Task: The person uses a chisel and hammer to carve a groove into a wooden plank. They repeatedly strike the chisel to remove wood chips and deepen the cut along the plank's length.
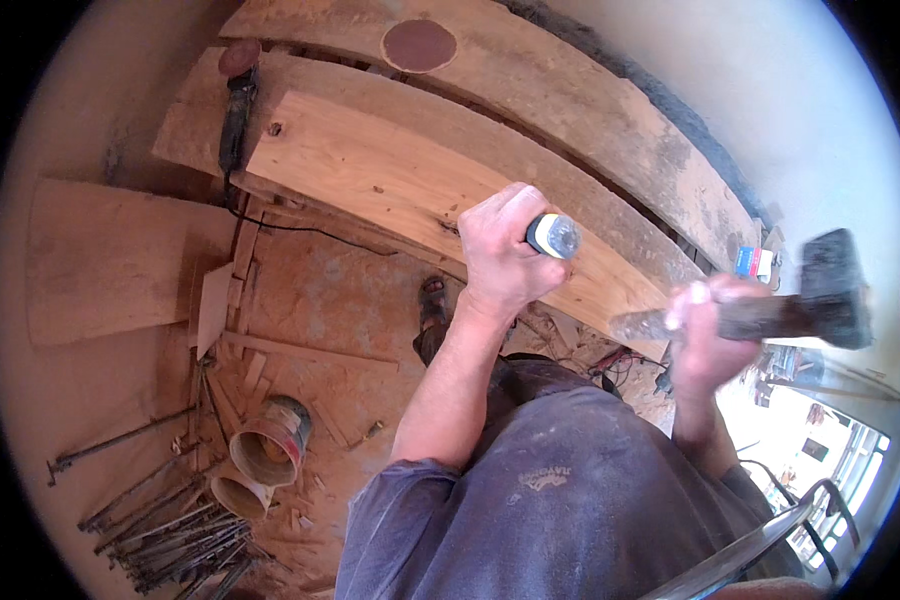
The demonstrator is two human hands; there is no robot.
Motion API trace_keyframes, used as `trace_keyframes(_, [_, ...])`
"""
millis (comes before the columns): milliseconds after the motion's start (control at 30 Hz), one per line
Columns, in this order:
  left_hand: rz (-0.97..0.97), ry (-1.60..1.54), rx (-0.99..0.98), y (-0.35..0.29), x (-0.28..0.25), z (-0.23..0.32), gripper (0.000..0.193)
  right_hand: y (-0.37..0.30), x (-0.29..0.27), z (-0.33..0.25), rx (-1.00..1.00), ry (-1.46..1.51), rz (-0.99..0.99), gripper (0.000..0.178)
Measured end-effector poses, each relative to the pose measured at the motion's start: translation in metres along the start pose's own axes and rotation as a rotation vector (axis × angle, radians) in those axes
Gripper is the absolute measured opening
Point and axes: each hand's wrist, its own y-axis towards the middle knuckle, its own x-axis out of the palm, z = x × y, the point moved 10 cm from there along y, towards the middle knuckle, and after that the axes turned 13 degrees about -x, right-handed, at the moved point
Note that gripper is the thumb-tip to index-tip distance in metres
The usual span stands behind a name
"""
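My left hand (505, 245) is closed in a fist around the handle of a chisel (558, 236). The butt of that handle points up toward me, and the hand hides the blade. Below the fist lies a pale wooden board (360, 165) with several dark knots. My right hand (710, 330), slightly blurred, grips the wooden handle of a hammer (838, 290). The hammer is raised to the right of the chisel and apart from it, its dark, heavy metal head at the far right.
The board rests on a dusty plank bench (590, 190). At its left end lies a corded angle grinder (235, 125); a round brown sanding disc (418, 46) is at the back. Buckets (270, 440), metal bar clamps (175, 535) and wood offcuts lie on the floor at the left.
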Motion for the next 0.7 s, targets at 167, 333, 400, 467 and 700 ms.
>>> trace_keyframes(167, [-0.056, 0.0, -0.08, 0.01, -0.006, -0.011, 0.035, -0.004, 0.05, 0.005, 0.039, -0.465, -0.538, 0.021])
trace_keyframes(333, [-0.051, -0.149, -0.465, 0.037, -0.042, -0.061, 0.036, 0.024, 0.029, -0.022, 0.133, -0.254, -0.283, 0.022])
trace_keyframes(400, [-0.098, -0.153, -0.494, 0.04, -0.039, -0.047, 0.03, 0.035, 0.029, -0.033, 0.057, -0.102, -0.134, 0.015])
trace_keyframes(467, [-0.175, -0.086, -0.486, 0.035, -0.026, -0.04, 0.027, 0.046, 0.043, -0.044, -0.055, -0.067, -0.08, 0.012])
trace_keyframes(700, [-0.142, -0.377, -0.491, 0.041, -0.053, -0.074, 0.012, 0.031, 0.071, 0.004, -0.049, -0.462, -0.569, 0.02])
